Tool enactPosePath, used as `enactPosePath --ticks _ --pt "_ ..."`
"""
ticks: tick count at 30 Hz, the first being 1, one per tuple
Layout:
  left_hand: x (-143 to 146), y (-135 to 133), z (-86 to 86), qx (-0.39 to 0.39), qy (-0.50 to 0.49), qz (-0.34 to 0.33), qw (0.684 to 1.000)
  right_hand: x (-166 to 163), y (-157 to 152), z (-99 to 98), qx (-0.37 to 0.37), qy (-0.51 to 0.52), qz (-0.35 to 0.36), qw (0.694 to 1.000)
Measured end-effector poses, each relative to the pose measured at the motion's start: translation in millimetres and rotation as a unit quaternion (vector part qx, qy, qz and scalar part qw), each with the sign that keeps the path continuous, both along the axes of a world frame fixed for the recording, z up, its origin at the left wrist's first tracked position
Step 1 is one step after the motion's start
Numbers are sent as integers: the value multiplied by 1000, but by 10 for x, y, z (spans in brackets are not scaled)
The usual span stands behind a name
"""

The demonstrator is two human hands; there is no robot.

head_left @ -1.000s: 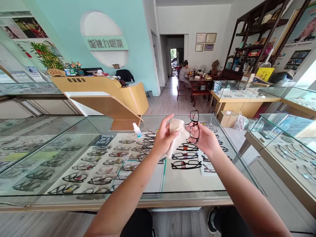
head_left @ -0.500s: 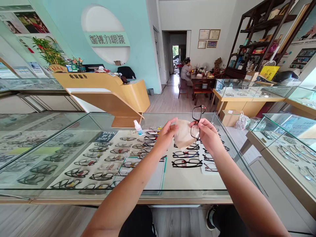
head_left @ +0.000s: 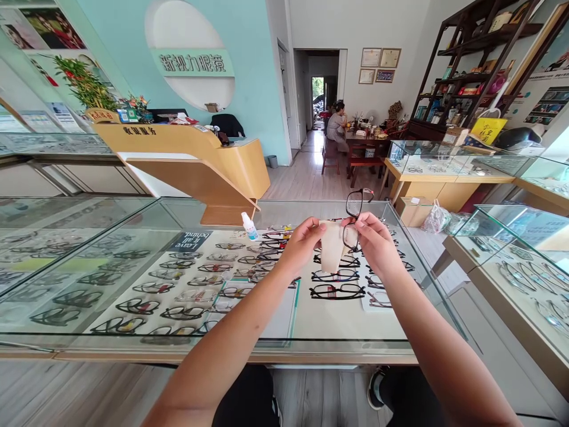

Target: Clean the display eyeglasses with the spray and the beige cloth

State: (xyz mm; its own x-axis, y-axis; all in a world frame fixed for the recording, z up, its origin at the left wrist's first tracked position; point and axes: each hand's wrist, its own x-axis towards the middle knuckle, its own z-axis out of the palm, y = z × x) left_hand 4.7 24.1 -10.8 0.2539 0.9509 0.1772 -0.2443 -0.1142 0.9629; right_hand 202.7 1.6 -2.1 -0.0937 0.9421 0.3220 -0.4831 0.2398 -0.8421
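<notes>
Above the glass counter, my right hand [head_left: 374,238] pinches a pair of dark-framed eyeglasses [head_left: 354,203] near the bridge, with the frame turned upright. One lens stands above my fingers, the other below. My left hand [head_left: 306,240] is closed on a pale cream cloth [head_left: 330,249], which hangs folded just left of the lower lens. Whether the cloth touches that lens I cannot tell. A small white spray bottle [head_left: 249,226] stands on the glass to the left of my hands.
Beneath the glass top of the display counter [head_left: 275,344] lie rows of eyeglasses [head_left: 336,291]. A second glass case [head_left: 511,270] stands at the right. Beyond is a wooden reception desk [head_left: 244,169]. A person [head_left: 336,127] sits at a table farther back.
The cloth has gone from spread wide to a narrower, folded shape. My left hand has shifted slightly right and down. The eyeglasses stay almost in place in my right hand.
</notes>
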Motion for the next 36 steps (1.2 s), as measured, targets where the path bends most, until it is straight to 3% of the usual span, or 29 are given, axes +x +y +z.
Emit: enactPosePath --ticks 5,18,24,28,32,36 --pt "31 -44 -33 118 91 30 988 -54 -28 7 -6 3 -5 1000" --pt "81 -146 -78 161 113 -4 980 -138 -47 -34 4 5 -56 998" --pt "128 -217 -66 217 155 30 963 -188 -32 -116 1 -4 -88 996" --pt "165 -251 -50 247 138 45 958 -199 -51 -121 -5 16 -57 998" --pt "208 -250 -91 192 75 74 976 -227 -94 -63 -26 37 -14 999" --pt "222 -250 -94 82 23 13 996 -245 -142 -6 -41 52 21 998"
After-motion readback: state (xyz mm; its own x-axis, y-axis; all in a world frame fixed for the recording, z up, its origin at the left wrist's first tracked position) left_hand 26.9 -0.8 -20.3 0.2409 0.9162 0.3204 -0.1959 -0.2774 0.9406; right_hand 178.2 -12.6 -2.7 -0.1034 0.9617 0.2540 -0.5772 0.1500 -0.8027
